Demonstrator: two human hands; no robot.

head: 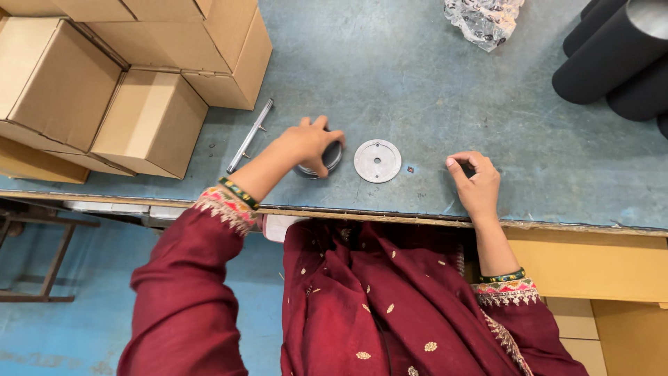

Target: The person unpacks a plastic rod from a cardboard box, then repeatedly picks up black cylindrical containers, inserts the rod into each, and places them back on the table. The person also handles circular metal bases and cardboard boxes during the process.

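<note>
I see my left hand (309, 143) at the centre of the frame, its fingers (321, 167) curled down over a round dark metal ring part (332, 157) that lies on the worn blue-grey table (417, 76); the fingers are clamped on its rim. Just beside it, to the right, lies a flat silver round metal disc with a centre hole (377, 161), apart from both hands. My right hand (476, 182) rests near the table's front edge, right of centre, fingers bent together over something small and dark that I cannot make out. Left of the left hand a thin silver metal rod (250, 136) lies slanted. Stacked brown cardboard boxes (149, 122) crowd the upper left, black cylindrical tubes (616, 52) fill the upper right corner, and a crumpled clear plastic bag (483, 19) sits at the top edge. Nothing lies between the hands except the disc.
</note>
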